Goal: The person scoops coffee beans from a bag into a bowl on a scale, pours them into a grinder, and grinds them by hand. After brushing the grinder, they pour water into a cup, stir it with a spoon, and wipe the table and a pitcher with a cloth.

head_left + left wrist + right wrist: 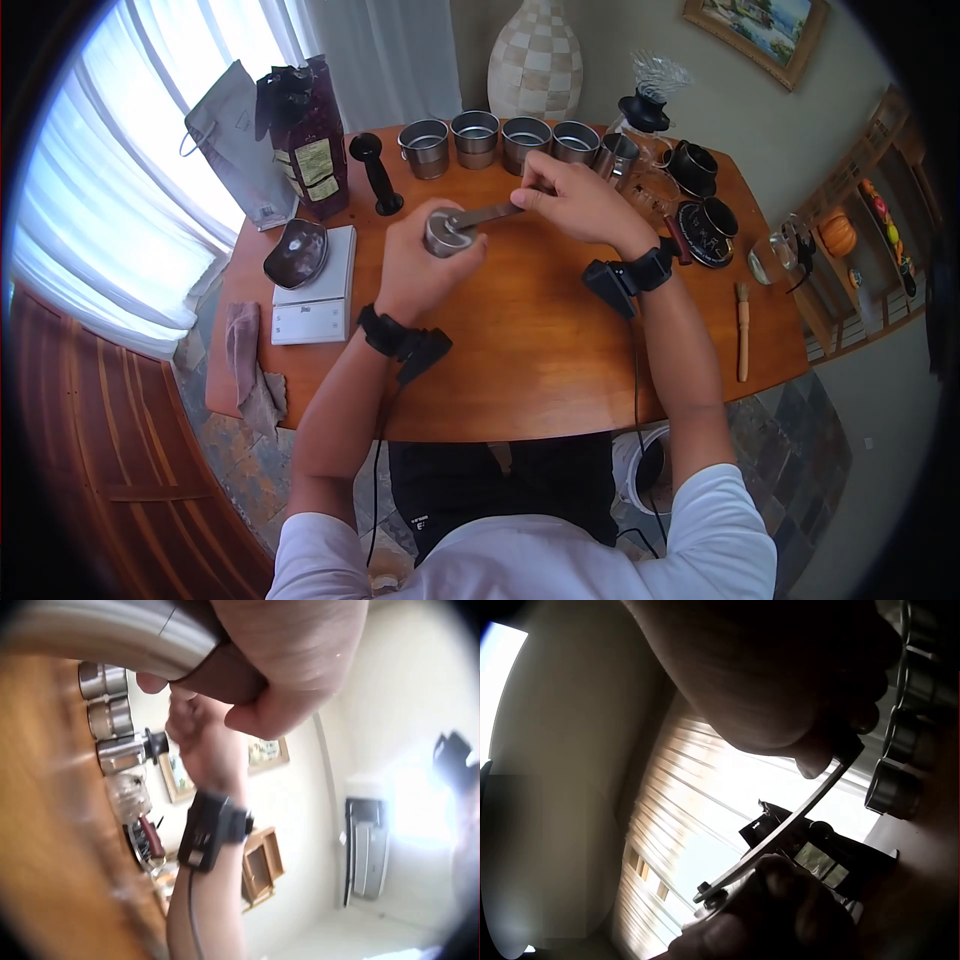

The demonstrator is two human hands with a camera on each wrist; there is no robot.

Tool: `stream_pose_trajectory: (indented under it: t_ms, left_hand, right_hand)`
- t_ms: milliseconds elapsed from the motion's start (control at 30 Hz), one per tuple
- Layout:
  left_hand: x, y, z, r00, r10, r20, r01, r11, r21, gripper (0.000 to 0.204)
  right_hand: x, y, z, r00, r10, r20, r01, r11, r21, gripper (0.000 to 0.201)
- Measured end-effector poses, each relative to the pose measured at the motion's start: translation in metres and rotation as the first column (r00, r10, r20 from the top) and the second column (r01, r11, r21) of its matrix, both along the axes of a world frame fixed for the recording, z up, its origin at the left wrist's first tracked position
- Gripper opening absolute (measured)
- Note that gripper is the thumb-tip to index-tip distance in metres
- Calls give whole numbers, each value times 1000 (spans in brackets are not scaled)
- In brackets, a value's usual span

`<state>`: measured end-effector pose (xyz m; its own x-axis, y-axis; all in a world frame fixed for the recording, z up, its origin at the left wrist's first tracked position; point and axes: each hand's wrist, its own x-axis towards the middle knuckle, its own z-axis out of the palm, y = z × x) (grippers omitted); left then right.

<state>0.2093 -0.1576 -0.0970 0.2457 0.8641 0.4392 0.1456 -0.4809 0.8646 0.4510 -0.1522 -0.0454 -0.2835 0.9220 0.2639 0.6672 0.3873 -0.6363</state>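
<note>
A metal hand grinder (447, 232) is held above the table by the left hand (425, 262), whose fingers and thumb wrap its body. From its top a flat crank arm (484, 216) reaches right to the right hand (575, 203), which grips the knob end. The left wrist view shows the grinder's metal body (135, 634) close up, with the left hand (292, 660) around it and the right hand (206, 742) beyond. In the right wrist view the crank arm (780, 829) runs from the right hand (780, 690) down to the left hand (772, 915).
Several metal cups (425, 150) line the back, beside a black upright tool (376, 175). At left are coffee bags (310, 150), a white scale (313, 310), a dark dish (297, 253) and a cloth (245, 360). Black cups (692, 168) and a brush (743, 330) lie right.
</note>
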Motion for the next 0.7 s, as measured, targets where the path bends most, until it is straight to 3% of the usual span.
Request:
stream_pose_trajectory:
  t_ms: [67, 133, 167, 233, 267, 333, 367, 400, 433, 467, 500, 567, 700]
  left_hand:
    - [-16, 25, -8, 996, 78, 39, -79, 997, 22, 27]
    - [-23, 30, -14, 986, 148, 71, -150, 988, 33, 30]
    - [-21, 26, -14, 988, 154, -14, -154, 988, -10, 32]
    - [-11, 13, -12, 985, 100, -141, -100, 995, 4, 33]
    - [-4, 7, -23, 985, 96, -140, -97, 995, 1, 33]
    - [12, 1, -51, 983, -177, 40, 170, 976, 140, 30]
    - [20, -10, -40, 983, -175, 47, 167, 976, 141, 30]
    - [27, -22, -29, 971, -107, -215, 166, 946, 280, 27]
    - [30, -29, -15, 893, 4, -450, 202, 891, 407, 24]
    - [29, -32, -8, 895, 2, -447, 204, 888, 411, 24]
    - [27, -32, -2, 910, -29, -414, 194, 912, 362, 25]
    - [17, -31, 11, 950, -57, -306, 124, 971, 206, 28]
    - [2, -9, -6, 984, 55, -170, -29, 988, 151, 31]
  right_hand:
    - [-12, -15, 11, 998, 29, 48, -27, 999, -44, 31]
    - [-35, -40, 26, 959, 254, 126, -254, 967, -17, 30]
    - [-48, -52, 26, 959, 256, 121, -255, 967, -20, 30]
    - [-66, -68, 28, 888, 429, 163, -452, 880, 145, 28]
    - [-68, -70, 32, 889, 427, 163, -449, 882, 142, 28]
    - [-70, -72, 39, 923, 385, -6, -378, 908, 181, 28]
    - [-69, -60, 29, 929, 364, -72, -324, 890, 321, 28]
    - [-62, -49, 26, 929, 365, -66, -327, 890, 319, 28]
    - [-52, -39, 27, 972, 222, -81, -195, 946, 258, 29]
    - [-41, -30, 27, 994, 72, -88, -54, 979, 196, 29]
    - [-30, -18, 24, 994, 68, -86, -50, 978, 201, 29]
    - [-9, -1, 10, 995, -99, -27, 99, 995, -21, 32]
    - [6, 4, -8, 991, -30, 127, 38, 997, -64, 33]
